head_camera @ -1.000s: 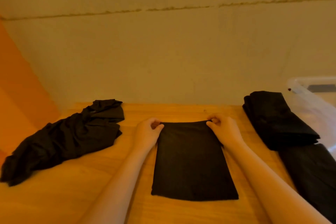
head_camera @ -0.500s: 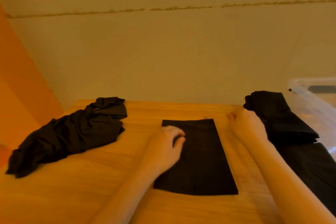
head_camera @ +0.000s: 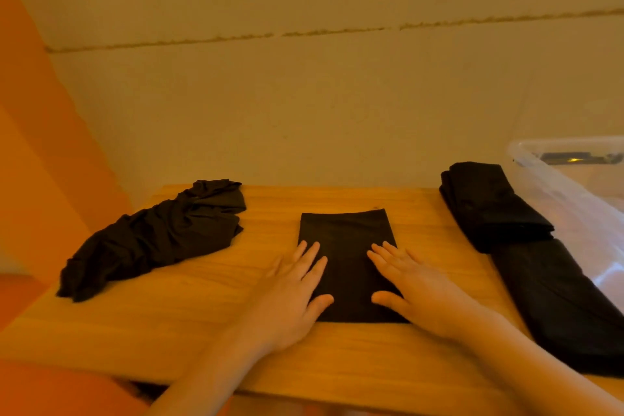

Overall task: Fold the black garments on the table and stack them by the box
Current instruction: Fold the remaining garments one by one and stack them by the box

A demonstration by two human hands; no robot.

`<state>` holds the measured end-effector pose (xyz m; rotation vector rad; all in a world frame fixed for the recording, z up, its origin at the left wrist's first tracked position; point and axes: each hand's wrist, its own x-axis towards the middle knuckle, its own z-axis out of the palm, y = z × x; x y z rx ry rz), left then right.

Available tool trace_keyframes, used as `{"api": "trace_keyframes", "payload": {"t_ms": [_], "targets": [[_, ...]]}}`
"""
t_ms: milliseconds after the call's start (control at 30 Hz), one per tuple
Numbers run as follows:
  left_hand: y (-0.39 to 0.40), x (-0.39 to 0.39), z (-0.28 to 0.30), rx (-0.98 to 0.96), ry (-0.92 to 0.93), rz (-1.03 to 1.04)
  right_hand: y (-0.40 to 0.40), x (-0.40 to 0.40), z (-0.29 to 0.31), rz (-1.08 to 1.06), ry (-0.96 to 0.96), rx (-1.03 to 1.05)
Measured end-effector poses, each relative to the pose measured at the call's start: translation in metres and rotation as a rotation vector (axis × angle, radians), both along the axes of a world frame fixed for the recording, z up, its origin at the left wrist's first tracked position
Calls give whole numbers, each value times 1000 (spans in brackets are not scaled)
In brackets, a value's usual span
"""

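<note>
Folded garment [head_camera: 347, 246]: flat black rectangle at frame centre on the wooden table [head_camera: 189, 311], edges straight, near edge parallel to the table front.
Left hand [head_camera: 290, 294]: fingers straight and spread, lying flat over the rectangle's left edge.
Right hand [head_camera: 415, 290]: spread flat over its right edge.
Unfolded garment [head_camera: 158, 236]: crumpled heap at left, apart.
Folded stack [head_camera: 496, 209]: at right, against the clear plastic box [head_camera: 570, 186].
Open room: bare wood either side of the rectangle.
</note>
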<state>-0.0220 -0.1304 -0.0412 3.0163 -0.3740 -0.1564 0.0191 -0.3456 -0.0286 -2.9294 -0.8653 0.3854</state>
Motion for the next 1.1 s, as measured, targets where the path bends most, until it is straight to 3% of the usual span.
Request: {"api": "trace_keyframes", "payload": {"t_ms": [133,300,433,667,867,1000,1100], "targets": [[1,-22,-9,-25,49,-137,-9,-28,6,126,70,5],[21,-23,-11,-177,48,-104,-23,-30,-2,79,-101,97],[29,-21,-9,-195,-119,-130,-26,-26,-12,95,-180,200],[35,-20,-15,-308,-219,-103,-30,-27,-10,-112,10,545],[21,-21,6,-710,-263,42,-24,-33,8,-390,238,1012],[10,-13,26,-926,-260,101,-17,-21,21,-514,272,1126],[4,6,37,-933,-269,183,-11,-9,28,-602,305,1171]]}}
